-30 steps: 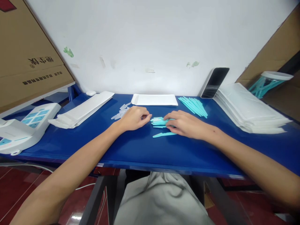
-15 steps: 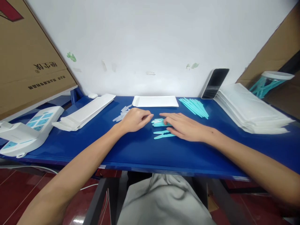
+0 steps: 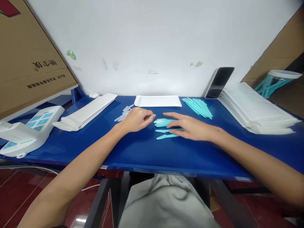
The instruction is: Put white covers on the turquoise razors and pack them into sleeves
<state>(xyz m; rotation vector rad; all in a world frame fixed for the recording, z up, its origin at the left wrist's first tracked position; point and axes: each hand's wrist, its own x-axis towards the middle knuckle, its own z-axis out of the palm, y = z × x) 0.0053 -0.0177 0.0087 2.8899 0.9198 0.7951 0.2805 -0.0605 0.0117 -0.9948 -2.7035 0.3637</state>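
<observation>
Lying by R hand (image 3: 191, 126) | slim teal plstc sticks (image 3: 161, 123) | glossy blue tbl (image 3: 142, 152)

Bare forearms (image 3: 87, 158); pale grey, dark-streaked garment (image 3: 166, 205)

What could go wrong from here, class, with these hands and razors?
The right hand spreads over the razor bunch, whose shiny ends face the left hand: a finger might get nicked. Two separate razors lie nearer the front of the table and could be knocked askew. The phone stands tilted by the wall and may slip if bumped.
</observation>
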